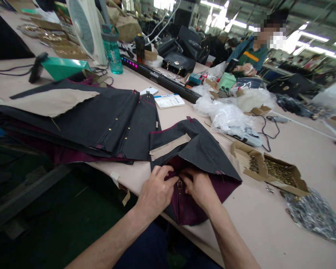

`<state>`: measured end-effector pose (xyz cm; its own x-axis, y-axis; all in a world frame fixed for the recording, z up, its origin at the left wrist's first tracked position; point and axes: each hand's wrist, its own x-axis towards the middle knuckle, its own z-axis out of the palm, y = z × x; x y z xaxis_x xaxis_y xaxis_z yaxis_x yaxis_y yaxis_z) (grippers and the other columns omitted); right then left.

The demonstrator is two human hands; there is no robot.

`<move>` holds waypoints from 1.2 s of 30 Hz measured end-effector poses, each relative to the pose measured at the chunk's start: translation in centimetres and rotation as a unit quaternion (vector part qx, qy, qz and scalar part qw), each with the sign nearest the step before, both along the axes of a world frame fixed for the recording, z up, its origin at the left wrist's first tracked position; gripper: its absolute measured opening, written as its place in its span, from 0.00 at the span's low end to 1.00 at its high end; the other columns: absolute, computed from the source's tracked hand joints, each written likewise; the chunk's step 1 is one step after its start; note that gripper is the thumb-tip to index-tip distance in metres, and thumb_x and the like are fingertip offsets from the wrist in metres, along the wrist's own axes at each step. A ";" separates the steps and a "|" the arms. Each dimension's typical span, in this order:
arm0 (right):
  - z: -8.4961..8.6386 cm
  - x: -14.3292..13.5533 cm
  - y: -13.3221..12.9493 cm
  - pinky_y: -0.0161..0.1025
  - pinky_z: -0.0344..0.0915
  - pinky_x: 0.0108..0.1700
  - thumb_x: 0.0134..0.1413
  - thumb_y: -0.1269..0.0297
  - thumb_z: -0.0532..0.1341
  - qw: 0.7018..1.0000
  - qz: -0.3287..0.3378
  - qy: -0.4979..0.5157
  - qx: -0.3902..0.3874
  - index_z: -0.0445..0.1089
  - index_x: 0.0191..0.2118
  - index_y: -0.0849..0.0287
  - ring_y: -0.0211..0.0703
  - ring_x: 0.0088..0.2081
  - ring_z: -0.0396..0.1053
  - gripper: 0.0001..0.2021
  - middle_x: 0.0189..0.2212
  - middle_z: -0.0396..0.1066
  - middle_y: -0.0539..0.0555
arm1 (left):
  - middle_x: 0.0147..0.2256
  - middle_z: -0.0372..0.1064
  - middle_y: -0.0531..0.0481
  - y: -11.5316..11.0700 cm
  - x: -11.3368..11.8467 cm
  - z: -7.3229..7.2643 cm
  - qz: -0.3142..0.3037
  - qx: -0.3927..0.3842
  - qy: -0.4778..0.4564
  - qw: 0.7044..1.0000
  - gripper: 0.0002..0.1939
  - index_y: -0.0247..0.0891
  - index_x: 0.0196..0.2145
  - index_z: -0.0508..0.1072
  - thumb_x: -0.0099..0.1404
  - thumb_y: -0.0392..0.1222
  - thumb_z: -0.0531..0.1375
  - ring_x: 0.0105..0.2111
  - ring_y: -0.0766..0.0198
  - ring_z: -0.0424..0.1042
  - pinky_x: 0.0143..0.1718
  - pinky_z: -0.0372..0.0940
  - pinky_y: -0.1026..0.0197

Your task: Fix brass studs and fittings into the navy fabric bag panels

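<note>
A dark grey and maroon bag piece (201,151) lies at the table's near edge, its maroon side folded up toward me. Down its middle runs a narrow maroon strap with a small metal buckle (179,184). My left hand (158,188) pinches the strap just left of the buckle, thumb and forefinger together. On the other side, my right hand (198,186) is closed with its fingertips at the strap, partly hidden by the fold. A beige strip (170,147) lies across the grey side of the piece.
Stacked grey and maroon pieces (100,123) lie to the left. Cardboard trays of small brass parts (280,172) and a bag of metal pieces (316,215) sit to the right. Behind are a white pad (169,101), a long black bar (162,79), a fan (85,30) and a person (249,56).
</note>
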<state>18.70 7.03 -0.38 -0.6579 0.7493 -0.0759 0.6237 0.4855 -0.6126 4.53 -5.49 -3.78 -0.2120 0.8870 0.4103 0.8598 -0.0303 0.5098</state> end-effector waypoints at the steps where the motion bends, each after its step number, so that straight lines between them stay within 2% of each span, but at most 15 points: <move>1: 0.2 0.0 0.3 0.36 0.67 0.36 0.66 0.65 0.61 1.000 0.009 -0.016 0.005 0.79 0.45 0.57 0.42 0.24 0.72 0.09 0.20 0.71 0.48 | 0.54 0.66 0.46 0.0 0.0 0.1 -0.001 -0.006 0.009 1.000 0.14 0.46 0.51 0.78 0.72 0.34 0.58 0.50 0.53 0.64 0.41 0.76 0.53; 7: 1.9 -1.0 1.5 0.37 0.67 0.40 0.67 0.64 0.62 0.985 0.054 -0.158 0.036 0.79 0.51 0.57 0.44 0.32 0.75 0.12 0.31 0.78 0.53 | 0.58 0.65 0.47 -0.1 0.1 -0.3 -0.005 -0.007 0.048 0.999 0.14 0.48 0.52 0.76 0.73 0.37 0.57 0.52 0.51 0.63 0.36 0.78 0.56; 13: 3.0 -2.0 1.5 0.44 0.65 0.56 0.68 0.60 0.61 0.951 0.106 -0.244 0.159 0.79 0.51 0.58 0.54 0.48 0.75 0.13 0.47 0.79 0.60 | 0.60 0.66 0.48 -0.1 0.2 -0.7 -0.012 0.013 0.078 0.997 0.13 0.46 0.52 0.77 0.73 0.36 0.57 0.51 0.53 0.62 0.40 0.77 0.56; 17: 3.4 -2.4 1.1 0.52 0.62 0.61 0.69 0.58 0.59 0.926 0.112 -0.280 0.226 0.79 0.50 0.59 0.61 0.52 0.73 0.15 0.48 0.78 0.64 | 0.59 0.68 0.48 0.1 0.1 -0.4 -0.020 -0.002 0.097 0.995 0.12 0.43 0.51 0.76 0.74 0.37 0.57 0.50 0.53 0.63 0.39 0.77 0.56; 21: 3.7 -2.7 0.8 0.57 0.61 0.62 0.68 0.58 0.58 0.922 0.101 -0.277 0.252 0.79 0.50 0.60 0.65 0.54 0.72 0.16 0.47 0.77 0.66 | 0.58 0.69 0.48 0.1 0.1 -0.3 -0.026 0.004 0.089 0.996 0.12 0.43 0.51 0.77 0.74 0.36 0.57 0.50 0.53 0.62 0.39 0.77 0.55; 24: 3.3 -2.5 0.8 0.57 0.60 0.63 0.68 0.60 0.59 0.930 0.090 -0.260 0.244 0.79 0.50 0.62 0.66 0.57 0.70 0.15 0.49 0.76 0.68 | 0.58 0.68 0.47 -0.1 0.2 -0.3 -0.023 0.003 0.091 0.996 0.13 0.43 0.51 0.76 0.73 0.36 0.57 0.51 0.52 0.63 0.40 0.77 0.54; 26: 2.5 -1.8 0.9 0.52 0.63 0.61 0.67 0.63 0.59 0.946 0.090 -0.229 0.213 0.77 0.51 0.63 0.63 0.55 0.71 0.14 0.50 0.76 0.67 | 0.57 0.68 0.47 -0.2 0.2 -0.3 -0.018 -0.002 0.093 0.995 0.13 0.44 0.52 0.76 0.73 0.36 0.57 0.52 0.52 0.63 0.40 0.77 0.54; 31: -0.3 0.8 1.0 0.41 0.68 0.52 0.68 0.67 0.57 0.991 0.078 -0.022 0.106 0.75 0.46 0.58 0.49 0.46 0.76 0.09 0.44 0.78 0.56 | 0.57 0.67 0.47 -0.2 0.2 -0.2 -0.019 -0.003 0.090 0.996 0.14 0.44 0.52 0.76 0.73 0.36 0.56 0.53 0.52 0.63 0.42 0.77 0.53; 34: -1.4 2.0 0.5 0.39 0.68 0.51 0.69 0.64 0.58 0.989 0.088 0.083 0.084 0.77 0.47 0.56 0.46 0.46 0.76 0.09 0.45 0.79 0.54 | 0.56 0.67 0.48 -0.2 0.3 0.0 -0.015 -0.007 0.083 0.996 0.14 0.45 0.52 0.76 0.73 0.36 0.56 0.53 0.52 0.63 0.43 0.77 0.52; 36: -1.5 2.3 0.4 0.40 0.67 0.54 0.70 0.64 0.59 0.985 0.112 0.091 0.096 0.78 0.49 0.54 0.46 0.49 0.75 0.11 0.47 0.79 0.53 | 0.56 0.67 0.48 -0.3 0.4 0.2 -0.011 -0.010 0.080 0.997 0.13 0.46 0.51 0.77 0.73 0.36 0.57 0.53 0.52 0.63 0.43 0.77 0.52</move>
